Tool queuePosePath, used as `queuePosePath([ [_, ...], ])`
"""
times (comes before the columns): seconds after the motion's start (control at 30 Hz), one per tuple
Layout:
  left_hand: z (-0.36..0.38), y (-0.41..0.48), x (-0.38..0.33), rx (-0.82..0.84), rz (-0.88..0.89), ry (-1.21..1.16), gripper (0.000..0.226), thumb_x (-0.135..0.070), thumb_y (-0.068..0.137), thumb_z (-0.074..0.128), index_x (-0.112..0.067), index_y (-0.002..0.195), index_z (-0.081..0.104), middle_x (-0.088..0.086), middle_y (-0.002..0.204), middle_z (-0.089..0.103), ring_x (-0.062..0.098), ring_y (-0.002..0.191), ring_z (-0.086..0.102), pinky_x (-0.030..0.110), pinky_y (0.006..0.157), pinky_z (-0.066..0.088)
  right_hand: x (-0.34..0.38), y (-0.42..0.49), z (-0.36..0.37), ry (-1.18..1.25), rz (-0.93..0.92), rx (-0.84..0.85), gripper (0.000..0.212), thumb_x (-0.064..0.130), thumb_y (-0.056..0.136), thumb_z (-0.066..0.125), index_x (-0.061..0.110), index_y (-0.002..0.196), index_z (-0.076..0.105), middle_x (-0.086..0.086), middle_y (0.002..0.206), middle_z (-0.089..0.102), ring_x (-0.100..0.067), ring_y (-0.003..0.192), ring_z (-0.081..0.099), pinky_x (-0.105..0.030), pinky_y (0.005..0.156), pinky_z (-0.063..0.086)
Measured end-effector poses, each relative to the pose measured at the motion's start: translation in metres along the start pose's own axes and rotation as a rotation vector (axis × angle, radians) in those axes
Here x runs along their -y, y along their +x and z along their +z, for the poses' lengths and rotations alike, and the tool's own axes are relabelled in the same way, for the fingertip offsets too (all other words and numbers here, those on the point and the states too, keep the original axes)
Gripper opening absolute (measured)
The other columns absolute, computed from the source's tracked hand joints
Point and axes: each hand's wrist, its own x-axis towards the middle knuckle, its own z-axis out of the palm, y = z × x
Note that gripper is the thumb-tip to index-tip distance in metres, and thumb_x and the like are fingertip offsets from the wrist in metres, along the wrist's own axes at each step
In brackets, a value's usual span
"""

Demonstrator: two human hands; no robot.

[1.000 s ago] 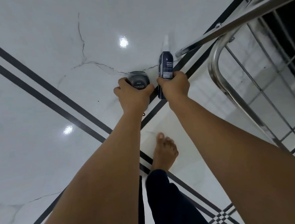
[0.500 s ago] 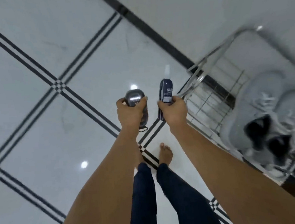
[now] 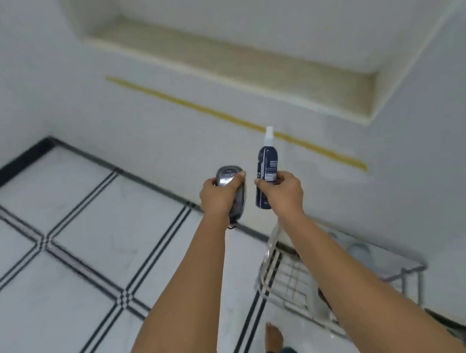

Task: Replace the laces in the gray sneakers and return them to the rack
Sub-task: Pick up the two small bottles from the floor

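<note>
Left hand [image 3: 219, 198] fingers wrapped around gray oval case [image 3: 231, 189]; right hand [image 3: 284, 190] fingers gripping dark spray bottle [image 3: 266, 171], upright. Wire rack [image 3: 284, 281] lower right.

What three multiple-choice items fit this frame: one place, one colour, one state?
1. Where is the silver wire rack? A) lower right of the view B) upper left C) top centre
2. What colour is the long wall stripe? A) red B) yellow C) green
3. How is the dark blue spray bottle with the white nozzle? A) lying on the floor B) standing on the rack C) upright in the right hand
Answers: 1 A, its wires show at lower right; 2 B, the band reads yellow; 3 C, fingers curl round it.
</note>
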Motion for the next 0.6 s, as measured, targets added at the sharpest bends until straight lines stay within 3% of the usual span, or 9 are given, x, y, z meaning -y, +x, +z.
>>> queuePosePath([
  [0.2, 0.053, 0.017, -0.095, 0.084, 0.133, -0.008, 0.065, -0.057, 0.062, 0.076, -0.014, 0.107, 0.060, 0.007, 0.103, 0.064, 0.028, 0.095, 0.061, 0.041, 0.087, 0.053, 0.080, 0.050, -0.051, 0.109, -0.123, -0.128, 0.031, 0.019, 0.077, 0.075, 0.011, 0.105, 0.063, -0.002, 0.093, 0.065, -0.020, 0.084, 0.061, -0.030, 0.076, 0.049],
  [0.3, 0.100, 0.028, -0.147, 0.133, 0.218, 0.004, 0.073, -0.060, 0.057, 0.076, -0.013, 0.110, 0.060, 0.007, 0.103, 0.064, 0.028, 0.096, 0.061, 0.039, 0.085, 0.053, 0.112, 0.091, -0.081, 0.150, -0.189, -0.190, 0.029, 0.019, 0.076, 0.075, 0.011, 0.102, 0.063, -0.004, 0.094, 0.067, -0.022, 0.085, 0.063, -0.034, 0.079, 0.053],
  [0.4, 0.146, 0.044, -0.179, 0.151, 0.264, 0.033, 0.089, -0.067, 0.039, 0.072, -0.013, 0.109, 0.060, 0.007, 0.104, 0.066, 0.029, 0.098, 0.061, 0.042, 0.088, 0.052, 0.131, 0.130, -0.098, 0.168, -0.205, -0.232, 0.030, 0.018, 0.075, 0.076, 0.010, 0.102, 0.064, -0.005, 0.094, 0.069, -0.024, 0.085, 0.066, -0.038, 0.080, 0.055],
  [0.53, 0.202, 0.072, -0.197, 0.174, 0.298, 0.112, 0.061, -0.059, 0.053, 0.076, -0.017, 0.091, 0.054, 0.007, 0.099, 0.065, 0.031, 0.098, 0.061, 0.043, 0.091, 0.050, 0.143, 0.180, -0.120, 0.142, -0.229, -0.275, 0.030, 0.016, 0.076, 0.075, 0.009, 0.103, 0.064, -0.003, 0.093, 0.068, -0.019, 0.079, 0.062, -0.025, 0.069, 0.048],
  [0.6, 0.224, 0.087, -0.199, 0.175, 0.290, 0.169, 0.061, -0.063, 0.051, 0.074, -0.019, 0.088, 0.053, 0.006, 0.096, 0.065, 0.030, 0.098, 0.060, 0.044, 0.092, 0.049, 0.143, 0.199, -0.130, 0.123, -0.233, -0.296, 0.029, 0.013, 0.079, 0.072, 0.008, 0.105, 0.062, 0.001, 0.089, 0.061, -0.014, 0.073, 0.056, -0.018, 0.059, 0.040],
])
